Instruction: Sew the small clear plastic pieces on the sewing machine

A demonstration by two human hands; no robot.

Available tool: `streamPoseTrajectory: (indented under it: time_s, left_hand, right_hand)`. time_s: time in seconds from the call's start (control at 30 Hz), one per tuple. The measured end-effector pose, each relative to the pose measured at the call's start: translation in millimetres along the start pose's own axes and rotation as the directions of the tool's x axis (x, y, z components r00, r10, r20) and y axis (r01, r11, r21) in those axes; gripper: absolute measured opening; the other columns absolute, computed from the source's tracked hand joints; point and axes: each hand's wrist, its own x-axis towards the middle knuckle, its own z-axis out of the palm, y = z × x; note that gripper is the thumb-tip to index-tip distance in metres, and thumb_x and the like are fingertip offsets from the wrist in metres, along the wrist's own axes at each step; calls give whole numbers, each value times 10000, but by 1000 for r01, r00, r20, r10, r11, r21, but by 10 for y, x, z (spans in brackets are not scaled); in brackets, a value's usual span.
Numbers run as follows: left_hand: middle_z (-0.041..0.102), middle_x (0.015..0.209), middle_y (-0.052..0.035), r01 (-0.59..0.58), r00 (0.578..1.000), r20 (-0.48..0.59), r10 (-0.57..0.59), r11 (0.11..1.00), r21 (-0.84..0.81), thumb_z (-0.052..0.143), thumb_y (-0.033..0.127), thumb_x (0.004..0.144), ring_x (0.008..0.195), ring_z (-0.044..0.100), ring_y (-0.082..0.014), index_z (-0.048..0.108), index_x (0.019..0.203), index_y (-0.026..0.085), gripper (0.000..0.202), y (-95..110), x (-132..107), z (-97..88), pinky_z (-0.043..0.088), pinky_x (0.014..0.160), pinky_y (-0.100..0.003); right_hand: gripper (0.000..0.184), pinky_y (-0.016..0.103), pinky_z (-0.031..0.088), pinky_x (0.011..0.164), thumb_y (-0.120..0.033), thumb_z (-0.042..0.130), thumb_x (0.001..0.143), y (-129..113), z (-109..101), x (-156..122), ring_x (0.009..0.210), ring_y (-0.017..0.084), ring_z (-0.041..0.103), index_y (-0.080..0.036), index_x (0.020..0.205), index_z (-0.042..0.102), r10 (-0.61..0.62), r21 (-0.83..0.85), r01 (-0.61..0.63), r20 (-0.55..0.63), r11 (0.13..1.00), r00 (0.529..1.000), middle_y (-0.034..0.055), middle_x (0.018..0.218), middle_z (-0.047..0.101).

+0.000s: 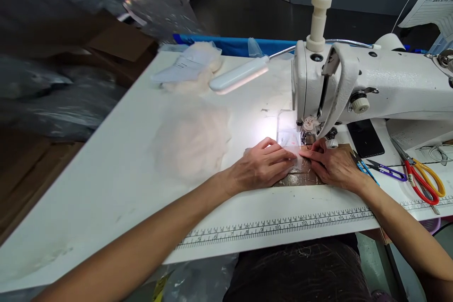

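Note:
A white sewing machine [392, 87] stands at the right, its needle and presser foot [307, 138] low over the bed. Just in front of the foot lies a small piece of sheer white fabric [294, 151]. My left hand [267, 165] is closed on its left side, fingers together and pressed down. From the right, my right hand [334, 166] pinches its edge between thumb and forefinger, close to the foot. Beneath both hands is a shiny brown taped sheet [300, 178]. The fingertips partly hide the fabric.
A pale sheer fabric pile [193, 139] lies left, with a wrapped bundle [191, 66] behind. A lamp [240, 74] hangs above. Right are a phone [365, 138], blue snips [364, 168], purple snips [387, 170] and scissors [423, 179]. A ruler strip [276, 227] runs along the front.

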Motion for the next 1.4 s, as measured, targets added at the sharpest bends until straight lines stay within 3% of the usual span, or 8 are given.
streamPoseTrajectory:
  time_s: [0.23, 0.8, 1.03, 1.2, 1.3, 1.4]
  left_hand:
    - [731, 898, -21, 25, 999, 35, -26, 999, 25, 503, 152, 949, 671, 581, -126, 588, 920, 183, 95, -2, -46, 24, 442, 648, -296]
    - [732, 918, -10, -5, 998, 63, 5, 1000, 1, 461, 163, 975, 712, 609, -128, 608, 915, 195, 162, -8, -50, 2, 426, 649, -295]
    - [727, 908, -22, -7, 996, 95, 0, 998, 68, 438, 177, 973, 645, 557, -126, 624, 894, 192, 203, -3, -53, 11, 431, 612, -282]
    - [728, 919, -24, -8, 998, 58, 5, 999, 46, 475, 174, 958, 660, 562, -134, 620, 914, 182, 151, 6, -54, 8, 411, 614, -291]
    - [725, 945, -44, 20, 998, 62, -22, 999, 30, 464, 311, 979, 719, 588, -154, 623, 969, 182, 205, 6, -54, -25, 420, 669, -321]
    - [717, 1003, -94, 120, 991, 52, -124, 991, 65, 374, 529, 982, 771, 599, -196, 613, 1067, 164, 444, -4, -67, -40, 421, 696, -358]
  right_hand:
    - [380, 295, 506, 675, -181, 467, 929, -39, 11, 2, 767, 177, 561, -228, 1280, 604, -7, -68, 7, 8, 998, 1000, 110, 1086, 582]
    - [386, 320, 532, 732, -182, 448, 939, -34, 45, -18, 856, 202, 577, -222, 1289, 604, -11, -45, 9, -33, 999, 999, 104, 1080, 592]
    - [396, 361, 524, 826, -138, 454, 917, -96, 0, -71, 937, 213, 582, -258, 1245, 641, -30, 72, 32, -26, 997, 999, 86, 1022, 604]
    - [371, 385, 507, 865, -135, 498, 901, -126, -22, -92, 969, 225, 567, -263, 1199, 676, -60, 73, 58, 20, 996, 998, 89, 1046, 608]
    - [366, 393, 507, 866, -147, 520, 902, -122, -12, -91, 969, 227, 570, -274, 1210, 672, -46, 52, 44, 39, 998, 998, 87, 1052, 607]
    - [345, 401, 513, 866, -157, 534, 903, -118, 5, -98, 980, 231, 575, -272, 1194, 680, -47, 49, 46, 26, 998, 999, 88, 1064, 605]
